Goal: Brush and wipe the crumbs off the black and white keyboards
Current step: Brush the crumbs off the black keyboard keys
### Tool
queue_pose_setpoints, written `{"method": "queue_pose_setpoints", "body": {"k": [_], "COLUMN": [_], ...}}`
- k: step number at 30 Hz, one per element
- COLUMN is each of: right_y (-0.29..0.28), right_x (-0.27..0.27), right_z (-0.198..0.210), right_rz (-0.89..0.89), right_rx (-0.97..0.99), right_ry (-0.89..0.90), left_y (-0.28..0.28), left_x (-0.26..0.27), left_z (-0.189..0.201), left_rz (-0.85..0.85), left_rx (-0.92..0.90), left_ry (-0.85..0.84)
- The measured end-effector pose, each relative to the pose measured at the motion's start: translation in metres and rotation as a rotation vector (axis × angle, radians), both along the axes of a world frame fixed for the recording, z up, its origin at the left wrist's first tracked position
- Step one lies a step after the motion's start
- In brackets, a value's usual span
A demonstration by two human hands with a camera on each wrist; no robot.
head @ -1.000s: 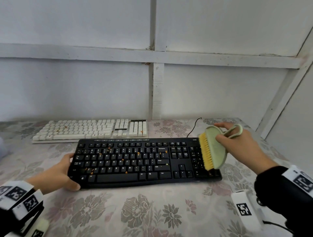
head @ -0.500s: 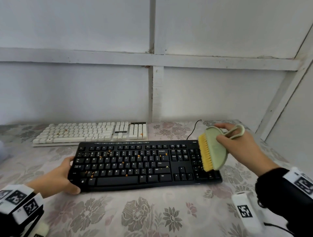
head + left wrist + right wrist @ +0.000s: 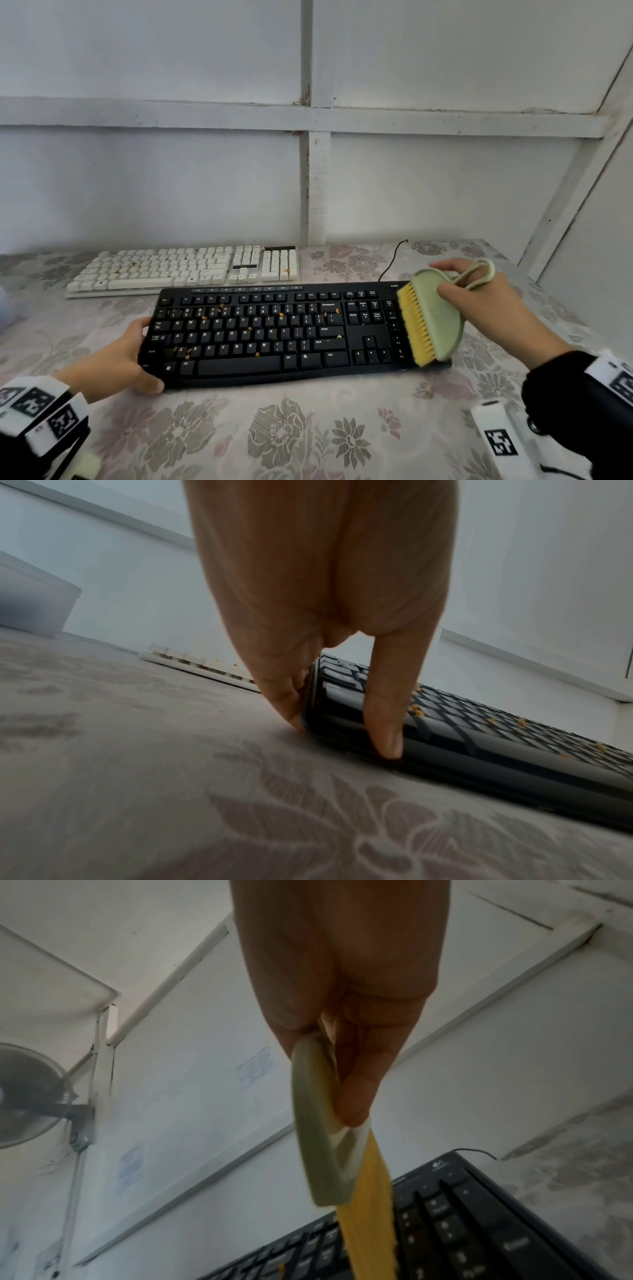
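The black keyboard [image 3: 274, 335] lies across the middle of the flowered table, dotted with orange crumbs [image 3: 222, 306]. My left hand [image 3: 128, 356] grips its left end, thumb on the front corner [image 3: 383, 723] and fingers along the side edge. My right hand [image 3: 479, 298] holds a pale green brush [image 3: 435, 318] with yellow bristles [image 3: 416, 329] over the number pad, bristles facing left. In the right wrist view the brush [image 3: 318, 1137] hangs just above the keys [image 3: 445, 1231]. Behind lies the white keyboard [image 3: 185, 270], also with a few crumbs.
A flowered cloth [image 3: 291, 435] covers the table. A white wall with beams rises right behind the white keyboard. A black cable [image 3: 394, 260] runs from the black keyboard's back right. A pale container [image 3: 31, 601] stands at the far left. A wall fan [image 3: 24, 1096] shows high up.
The brush has shifted slightly left over the number pad and dropped a little. My left hand keeps its grip on the keyboard's left end.
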State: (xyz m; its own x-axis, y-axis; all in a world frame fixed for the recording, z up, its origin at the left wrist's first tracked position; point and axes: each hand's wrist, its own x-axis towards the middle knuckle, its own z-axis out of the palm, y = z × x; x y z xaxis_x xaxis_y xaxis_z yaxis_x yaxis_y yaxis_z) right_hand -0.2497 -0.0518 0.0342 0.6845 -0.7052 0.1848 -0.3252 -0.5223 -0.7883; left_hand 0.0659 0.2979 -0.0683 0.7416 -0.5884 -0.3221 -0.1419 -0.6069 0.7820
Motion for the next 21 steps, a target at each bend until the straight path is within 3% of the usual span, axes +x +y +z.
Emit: {"method": "queue_pose_setpoints", "body": {"k": [3,10,17,21], "right_y": [-0.003,0.009,0.002,0.009], "right_x": [0.009,-0.013,0.002,-0.003], "right_z": [-0.002,-0.015,-0.006,-0.015], "right_rz": [-0.017,0.084,-0.008,0.070], "right_rx": [-0.018,0.009,-0.027,-0.025], "right_ry": [-0.018,0.145,-0.026,0.133], "left_y": [0.001,0.000,0.002,0.002], "left_x": [0.002,0.002,0.004,0.002], "left_z": [-0.002,-0.002,-0.004,-0.003], "left_rz": [-0.001,-0.002,0.011,0.008], "left_rx": [0.006,0.003,-0.007,-0.012], "left_ry": [-0.005,0.011,-0.010,0.005]}}
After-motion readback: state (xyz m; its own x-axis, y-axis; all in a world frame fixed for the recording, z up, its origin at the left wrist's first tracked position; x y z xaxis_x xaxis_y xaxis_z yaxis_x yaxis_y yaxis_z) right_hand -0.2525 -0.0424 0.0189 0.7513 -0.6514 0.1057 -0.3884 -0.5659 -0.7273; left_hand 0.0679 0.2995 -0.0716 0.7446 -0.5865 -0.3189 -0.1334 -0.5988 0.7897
